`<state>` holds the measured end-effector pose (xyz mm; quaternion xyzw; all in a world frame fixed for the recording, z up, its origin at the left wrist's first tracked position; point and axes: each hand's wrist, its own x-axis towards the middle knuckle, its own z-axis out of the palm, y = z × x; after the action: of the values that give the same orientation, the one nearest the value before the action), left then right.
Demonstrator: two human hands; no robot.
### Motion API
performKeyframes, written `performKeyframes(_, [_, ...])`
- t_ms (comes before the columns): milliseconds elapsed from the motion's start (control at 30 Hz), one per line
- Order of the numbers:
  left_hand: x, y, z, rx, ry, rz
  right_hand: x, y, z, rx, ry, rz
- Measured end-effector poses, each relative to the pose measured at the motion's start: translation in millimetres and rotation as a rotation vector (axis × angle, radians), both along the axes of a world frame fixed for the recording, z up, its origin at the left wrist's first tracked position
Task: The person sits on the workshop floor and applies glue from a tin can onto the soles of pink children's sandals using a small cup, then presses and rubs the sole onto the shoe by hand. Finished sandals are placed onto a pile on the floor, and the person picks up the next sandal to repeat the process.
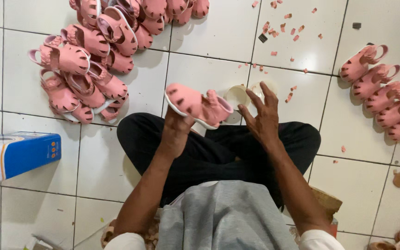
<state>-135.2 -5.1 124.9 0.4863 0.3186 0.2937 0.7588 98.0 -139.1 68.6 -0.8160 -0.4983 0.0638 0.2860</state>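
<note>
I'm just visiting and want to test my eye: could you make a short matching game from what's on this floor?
Things:
1. sandal pile
2. row of sandals
3. blue and white box
4. pink scraps

Places:
a. top centre tiles
b. far left edge
c. upper left
d. right side

Pairs: 1-c, 2-d, 3-b, 4-a. The left hand holds one pink sandal; the right hand is open beside it.

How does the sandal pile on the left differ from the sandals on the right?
The left pile is a jumbled heap, sandals stacked on one another at mixed angles; the right row lies in a neat single line, all turned the same way. The left pile holds many more sandals than the right row. Both are pink with white soles, like the sandal the left hand holds.
</note>
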Motion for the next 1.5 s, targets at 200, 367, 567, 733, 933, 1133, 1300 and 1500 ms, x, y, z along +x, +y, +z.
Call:
performKeyframes(200, [-12, 17, -8, -0.400, -0.289, 0.056, 11, 13, -55, -0.198, -0.220, 0.191])
performKeyframes(367, [-14, 23, -8, -0.282, -0.194, 0.085, 14, 25, -70, -0.250, -0.234, 0.200])
performKeyframes(567, [-4, 39, -4, -0.376, -0.016, 0.171, 22, 17, -70, -0.261, -0.097, 0.182])
performKeyframes(733, [7, 47, 1, -0.411, 0.008, 0.183, 13, 16, -39, -0.248, 0.032, 0.178])
performKeyframes(933, [9, 39, 4, -0.397, 0.041, 0.141, -34, -12, 60, -0.037, 0.362, 0.280])
performKeyframes(1133, [11, 29, 9, -0.369, 0.022, 0.097, -59, 4, 101, 0.119, -0.167, 0.447])
performKeyframes(1300, [7, 25, 11, -0.344, 0.029, 0.072, -60, 14, 97, 0.006, -0.221, 0.463])
performKeyframes(1500, [4, 23, 8, -0.326, 0.016, 0.046, -62, 21, 90, 0.011, -0.284, 0.487])
